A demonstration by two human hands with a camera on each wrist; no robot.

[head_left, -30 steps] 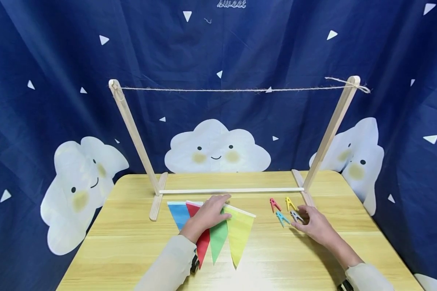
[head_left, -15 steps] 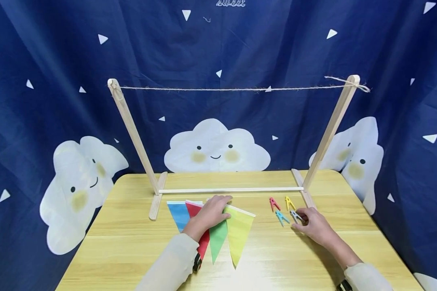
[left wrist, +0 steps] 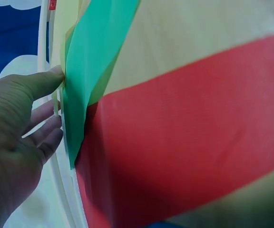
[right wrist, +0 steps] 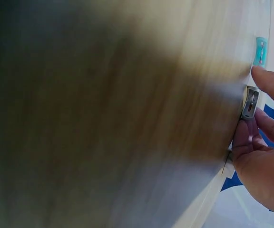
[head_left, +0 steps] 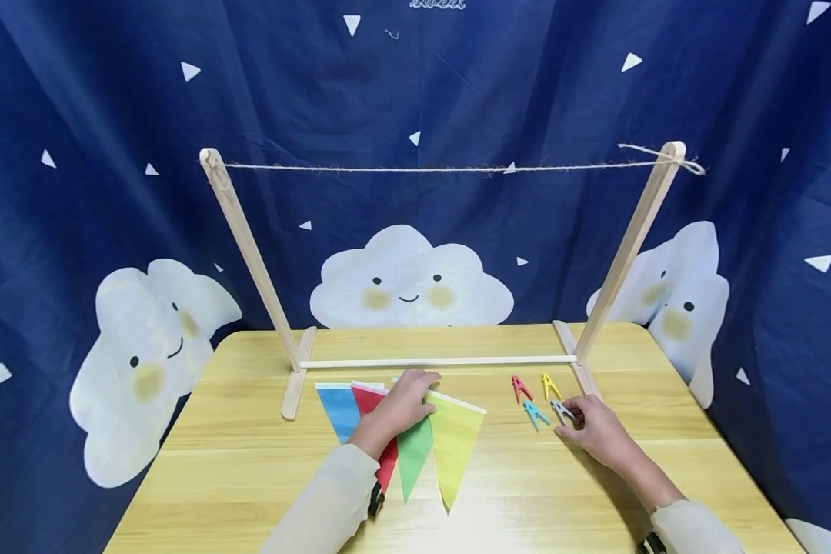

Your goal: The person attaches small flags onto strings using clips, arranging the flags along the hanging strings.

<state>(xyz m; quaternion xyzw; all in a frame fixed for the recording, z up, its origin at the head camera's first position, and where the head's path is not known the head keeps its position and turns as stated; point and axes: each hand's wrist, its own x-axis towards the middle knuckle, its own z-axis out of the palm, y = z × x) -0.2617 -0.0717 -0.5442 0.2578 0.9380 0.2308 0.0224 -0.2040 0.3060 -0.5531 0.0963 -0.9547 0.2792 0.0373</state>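
Observation:
In the head view, my left hand (head_left: 398, 408) rests over the top edges of the pennant flags, thumb and forefinger spread apart by the yellow flag (head_left: 457, 446). Its thumb touches the flag edges in the left wrist view. Beneath the hand lie the green flag (left wrist: 99, 42) and the red flag (left wrist: 189, 137), partly covered; the blue flag (head_left: 339, 408) is at their left. My right hand (head_left: 599, 431) is around the grey clothespin (right wrist: 250, 102), thumb and fingers on opposite sides with a gap. Beside it lie red (head_left: 522, 388), yellow (head_left: 550, 386) and blue (head_left: 536, 415) clothespins.
A wooden stand with a left post (head_left: 249, 254) and a right post (head_left: 630, 246) rises behind the hands. A twine line (head_left: 415, 169) joins the post tops, and a white rod (head_left: 436, 362) joins the bases. A dark blue curtain (head_left: 415, 92) hangs behind the table (head_left: 235, 477).
The head view has shifted slightly. Both hands stay nearly in place; the flags and clothespins lie as before.

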